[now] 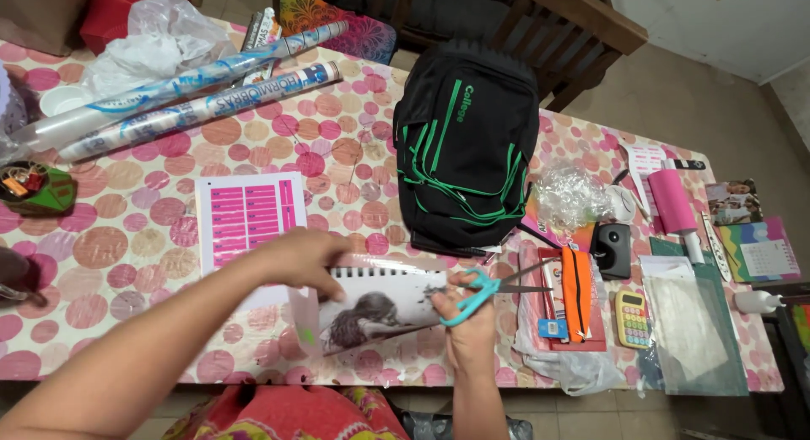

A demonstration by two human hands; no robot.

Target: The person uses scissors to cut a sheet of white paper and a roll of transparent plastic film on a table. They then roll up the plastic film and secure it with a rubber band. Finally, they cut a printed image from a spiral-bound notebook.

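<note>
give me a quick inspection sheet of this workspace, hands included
surface: table under a pink dotted cloth
job's things: spiral notebook with a clear cover sheet over it; teal scissors
clutter: black backpack, pink label sheet, rolled wraps, orange pencil case, yellow calculator, pink roll
hands: left hand presses the notebook's top edge; right hand holds the scissors
cables: nothing seen
surroundings: wooden chair, tiled floor
</note>
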